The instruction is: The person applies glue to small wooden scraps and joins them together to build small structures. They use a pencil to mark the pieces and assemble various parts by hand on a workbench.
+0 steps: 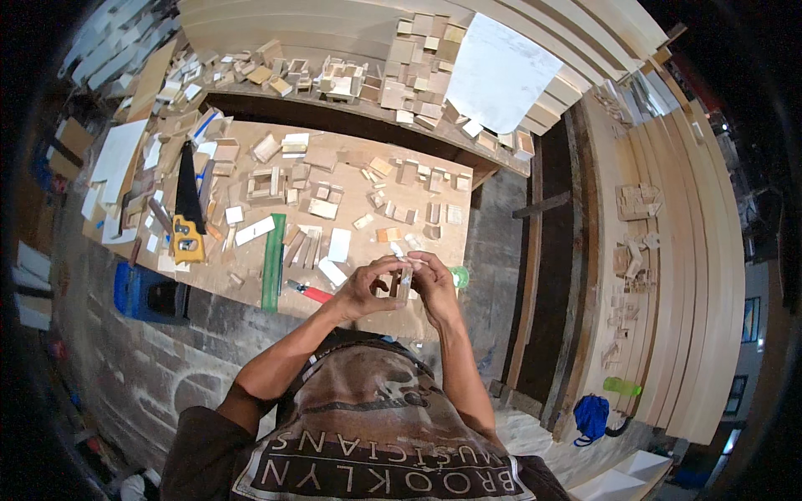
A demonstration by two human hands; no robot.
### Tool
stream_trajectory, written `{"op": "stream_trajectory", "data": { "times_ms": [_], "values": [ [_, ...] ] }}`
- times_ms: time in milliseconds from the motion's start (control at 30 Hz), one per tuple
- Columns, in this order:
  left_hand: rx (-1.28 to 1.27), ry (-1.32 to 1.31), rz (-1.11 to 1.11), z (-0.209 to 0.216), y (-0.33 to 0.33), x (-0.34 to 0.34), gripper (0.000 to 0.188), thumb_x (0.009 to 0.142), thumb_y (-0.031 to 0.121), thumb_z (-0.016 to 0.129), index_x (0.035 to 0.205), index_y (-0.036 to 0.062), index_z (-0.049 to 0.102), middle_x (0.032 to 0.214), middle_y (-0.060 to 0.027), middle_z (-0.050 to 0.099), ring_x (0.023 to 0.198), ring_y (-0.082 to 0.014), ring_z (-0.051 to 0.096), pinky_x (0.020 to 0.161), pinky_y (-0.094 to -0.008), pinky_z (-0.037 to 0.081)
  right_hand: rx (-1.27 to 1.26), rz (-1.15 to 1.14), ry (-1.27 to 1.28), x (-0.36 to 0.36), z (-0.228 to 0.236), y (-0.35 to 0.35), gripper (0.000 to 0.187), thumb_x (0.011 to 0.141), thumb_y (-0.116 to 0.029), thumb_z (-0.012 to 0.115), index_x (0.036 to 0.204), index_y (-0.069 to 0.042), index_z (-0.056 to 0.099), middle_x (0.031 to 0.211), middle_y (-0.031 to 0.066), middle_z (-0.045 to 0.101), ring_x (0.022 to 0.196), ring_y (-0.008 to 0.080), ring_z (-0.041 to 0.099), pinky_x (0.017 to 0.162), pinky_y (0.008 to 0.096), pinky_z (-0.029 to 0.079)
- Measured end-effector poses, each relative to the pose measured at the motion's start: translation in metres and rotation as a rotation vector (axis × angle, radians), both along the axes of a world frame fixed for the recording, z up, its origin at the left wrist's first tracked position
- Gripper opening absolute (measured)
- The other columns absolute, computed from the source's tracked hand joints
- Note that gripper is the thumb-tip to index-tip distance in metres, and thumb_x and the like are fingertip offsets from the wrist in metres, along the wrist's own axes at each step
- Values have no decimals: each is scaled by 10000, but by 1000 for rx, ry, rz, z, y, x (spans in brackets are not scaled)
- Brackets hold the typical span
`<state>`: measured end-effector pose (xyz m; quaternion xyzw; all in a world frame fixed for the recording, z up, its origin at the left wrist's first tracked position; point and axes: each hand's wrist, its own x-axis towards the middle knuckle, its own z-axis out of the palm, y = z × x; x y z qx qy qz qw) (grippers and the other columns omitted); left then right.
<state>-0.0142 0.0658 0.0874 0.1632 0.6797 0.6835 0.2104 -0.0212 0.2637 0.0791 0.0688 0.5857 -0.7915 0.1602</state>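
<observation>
Near the front edge of the worktable, my left hand (364, 290) is closed on a small wooden piece (404, 285), thumb below and fingers above. My right hand (436, 286) meets it from the other side, fingers bent round the piece's far end. A small white tip (397, 249) shows just beyond the fingers; its kind and whether it is held cannot be made out. Left of my left hand lies a tool with a red handle (316, 293). A round green translucent object (459, 276) sits right beside my right hand.
A handsaw with a yellow handle (189, 240) and a long green strip (272, 263) lie on the worktable's left side. Several small wooden assemblies (267, 184) are spread behind my hands. Beyond stands a shelf with wood offcuts (342, 82); stacked planks (668, 275) line the right.
</observation>
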Motion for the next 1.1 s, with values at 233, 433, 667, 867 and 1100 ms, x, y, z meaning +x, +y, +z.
{"op": "stream_trajectory", "data": {
  "times_ms": [233,433,667,867,1100],
  "values": [
    [155,-85,103,-11,6,3,711,785,52,795,1418,20,473,1405,-119,540,1116,-138,587,897,-288,493,-142,-276,11,-1,-13,11,265,942,-65,660,1184,41,663,960,68,696,796,109,609,681,241,479],
    [123,-132,148,-11,9,5,731,810,52,770,1442,-22,411,1115,-73,689,923,-92,610,771,-234,508,328,-108,247,19,18,18,203,937,-75,667,1113,15,713,914,55,700,736,83,585,643,234,470],
    [216,-173,145,-12,17,11,748,795,-4,756,1453,0,402,1229,-104,632,989,-107,605,793,-219,497,702,-91,527,30,30,22,192,900,-42,680,1084,3,708,987,87,700,794,124,611,692,249,485],
    [221,-141,111,-9,19,15,711,812,14,745,1446,4,423,1161,-65,644,1032,-110,604,853,-253,508,768,-135,609,38,34,30,178,858,20,679,1034,9,698,1008,105,696,810,155,633,705,265,503],
    [281,-191,63,-10,22,16,727,796,-31,740,1450,13,424,1172,-57,623,1072,-107,578,884,-249,507,890,-199,835,43,32,30,161,836,82,651,984,23,673,996,120,688,854,188,659,721,289,521]
  ]
}}
